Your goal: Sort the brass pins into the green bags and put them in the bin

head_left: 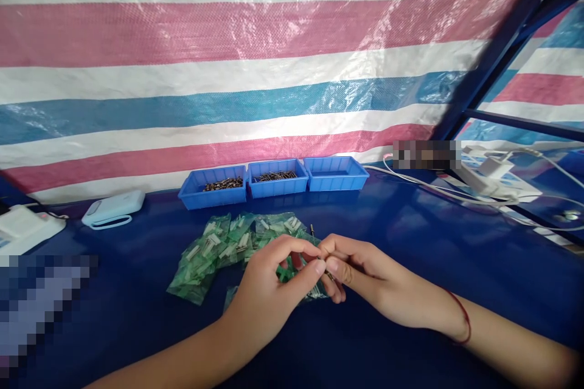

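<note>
My left hand (278, 282) and my right hand (369, 273) meet fingertip to fingertip above the table. Both are closed in a pinch, thumb against forefinger. A thin metal rod (312, 230) shows its darker tip just above the fingers and seems to run down through the pinch. Most of it is hidden by the fingertips, so its exact kind cannot be told. Under and behind the hands lies a spread of green-tinted clear plastic bags (196, 261) with small white and metallic pieces inside. Part of this pile is covered by my left hand.
Three blue bins stand in a row at the back: a left bin (214, 197) with small brownish metal parts, a middle bin (278, 187) with thin metal pieces, and a right bin (337, 182). A light-blue case (114, 209) lies left; power strips and cables (493, 179) lie right.
</note>
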{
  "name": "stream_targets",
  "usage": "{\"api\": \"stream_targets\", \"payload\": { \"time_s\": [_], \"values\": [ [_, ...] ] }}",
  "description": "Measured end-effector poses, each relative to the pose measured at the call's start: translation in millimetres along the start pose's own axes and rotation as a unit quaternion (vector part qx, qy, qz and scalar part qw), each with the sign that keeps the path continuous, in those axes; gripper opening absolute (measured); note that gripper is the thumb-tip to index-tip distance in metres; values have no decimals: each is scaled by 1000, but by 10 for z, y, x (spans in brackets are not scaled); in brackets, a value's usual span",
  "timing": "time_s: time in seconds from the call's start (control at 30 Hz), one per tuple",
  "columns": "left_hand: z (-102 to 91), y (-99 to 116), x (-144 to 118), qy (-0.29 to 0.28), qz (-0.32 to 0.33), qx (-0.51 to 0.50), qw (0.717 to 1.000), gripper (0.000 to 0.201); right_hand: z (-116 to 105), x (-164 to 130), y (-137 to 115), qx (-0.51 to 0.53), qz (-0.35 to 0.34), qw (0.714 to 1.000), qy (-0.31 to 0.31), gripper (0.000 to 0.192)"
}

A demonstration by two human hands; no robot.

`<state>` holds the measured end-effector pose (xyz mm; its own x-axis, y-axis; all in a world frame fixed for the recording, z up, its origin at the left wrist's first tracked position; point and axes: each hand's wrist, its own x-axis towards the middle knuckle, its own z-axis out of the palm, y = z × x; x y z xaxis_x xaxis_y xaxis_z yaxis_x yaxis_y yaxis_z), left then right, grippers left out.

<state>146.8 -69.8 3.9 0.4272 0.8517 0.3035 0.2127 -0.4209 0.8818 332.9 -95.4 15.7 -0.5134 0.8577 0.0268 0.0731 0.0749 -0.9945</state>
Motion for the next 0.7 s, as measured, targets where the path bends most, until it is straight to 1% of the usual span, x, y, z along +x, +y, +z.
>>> {"api": "stream_targets", "payload": {
  "time_s": [0.1, 0.2, 0.27, 0.33, 0.37, 0.4, 0.47, 0.5, 0.57, 0.63, 0.7],
  "values": [
    [-10, 16, -2, 4, 19, 12, 1000, 7, 22, 16, -1, 22, 9, 1000, 13, 27],
    [-30, 15, 18, 22, 28, 38, 999, 9, 36, 37, 0, 69, 49, 995, 50, 30],
    [-39, -6, 37, 21, 32, 72, 997, 11, 24, 54, -2, 90, 74, 990, 83, 30],
    [-36, -46, 48, 5, 33, 123, 992, 11, -20, 87, -10, 86, 68, 986, 129, 28],
    [-30, -72, 47, 0, 34, 153, 988, 13, -58, 119, -19, 75, 54, 983, 158, 25],
    [-22, -100, 42, -5, 38, 187, 982, 21, -105, 168, -30, 60, 36, 979, 190, 23],
    [-4, -157, 21, -21, 58, 259, 964, 37, -228, 328, -55, 16, -4, 968, 249, 18],
    [3, -183, 9, -37, 73, 294, 952, 40, -299, 444, -67, -13, -20, 962, 272, 17],
    [8, -224, -13, -79, 107, 351, 927, 36, -448, 733, -80, -97, -52, 946, 304, 14],
    [0, -249, -25, -108, 134, 385, 907, 32, -581, 1045, -74, -128, -65, 935, 325, 13],
    [-13, -261, -25, -122, 147, 398, 897, 33, -670, 1286, -52, -156, -59, 928, 332, 17]
  ]
}}
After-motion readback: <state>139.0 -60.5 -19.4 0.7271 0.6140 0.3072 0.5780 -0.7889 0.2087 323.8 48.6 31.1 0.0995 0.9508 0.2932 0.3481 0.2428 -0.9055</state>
